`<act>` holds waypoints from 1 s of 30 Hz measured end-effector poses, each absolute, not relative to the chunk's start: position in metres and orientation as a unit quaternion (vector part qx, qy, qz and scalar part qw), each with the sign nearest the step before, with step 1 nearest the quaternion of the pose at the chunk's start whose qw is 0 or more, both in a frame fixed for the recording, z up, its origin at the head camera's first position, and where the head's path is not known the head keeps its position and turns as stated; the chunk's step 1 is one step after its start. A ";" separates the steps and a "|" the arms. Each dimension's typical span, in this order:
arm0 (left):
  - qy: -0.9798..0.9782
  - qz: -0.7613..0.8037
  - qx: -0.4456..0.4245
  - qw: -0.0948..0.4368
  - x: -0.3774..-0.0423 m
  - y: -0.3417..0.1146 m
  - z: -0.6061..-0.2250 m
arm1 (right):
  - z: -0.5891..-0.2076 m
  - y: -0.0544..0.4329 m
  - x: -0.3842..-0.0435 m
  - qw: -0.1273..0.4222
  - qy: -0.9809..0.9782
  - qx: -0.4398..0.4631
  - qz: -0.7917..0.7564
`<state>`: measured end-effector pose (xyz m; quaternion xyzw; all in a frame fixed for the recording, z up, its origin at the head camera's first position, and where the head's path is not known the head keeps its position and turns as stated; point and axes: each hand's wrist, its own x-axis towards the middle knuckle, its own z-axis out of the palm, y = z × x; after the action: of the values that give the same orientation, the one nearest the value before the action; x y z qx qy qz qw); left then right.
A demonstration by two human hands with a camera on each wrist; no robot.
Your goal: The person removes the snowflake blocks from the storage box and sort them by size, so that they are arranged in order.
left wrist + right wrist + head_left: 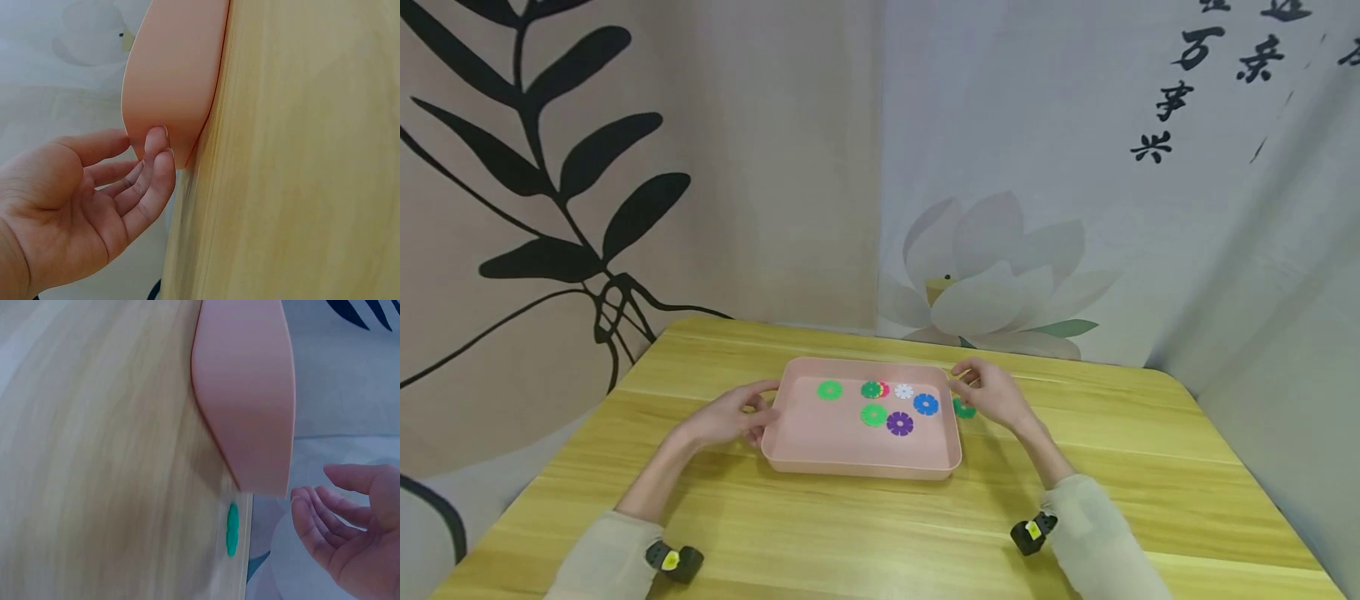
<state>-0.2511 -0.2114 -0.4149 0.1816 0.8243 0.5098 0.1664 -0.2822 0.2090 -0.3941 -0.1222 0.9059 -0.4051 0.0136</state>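
Observation:
A pink rectangular tray (820, 437) lies on the wooden table with several notched plastic discs inside, among them purple (899, 423), blue (926, 404), white (903, 391) and light green (830, 390). At its left side my left hand (730, 414) touches the outer wall with bent fingertips (156, 139), thumb near the rim. My right hand (992, 393) hovers loosely curled beside the far right corner, with a small gap to the tray (250, 394) in the right wrist view. One dark green disc (232, 530) is on the table outside the tray, below that hand.
The wooden table (865, 533) extends around the tray. Behind it hangs a curtain (790, 167) printed with leaves, a lotus and characters. Small black wrist devices (676, 562) sit at both sleeves.

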 end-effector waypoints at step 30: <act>0.825 0.512 0.170 0.169 -0.254 -0.214 -0.419 | -0.421 0.135 -0.279 0.089 0.919 -0.193 -0.333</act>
<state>-0.2544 -0.2144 -0.4195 0.1701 0.8249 0.5118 0.1694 -0.2794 0.1350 -0.4214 -0.1932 0.9187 -0.3327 0.0891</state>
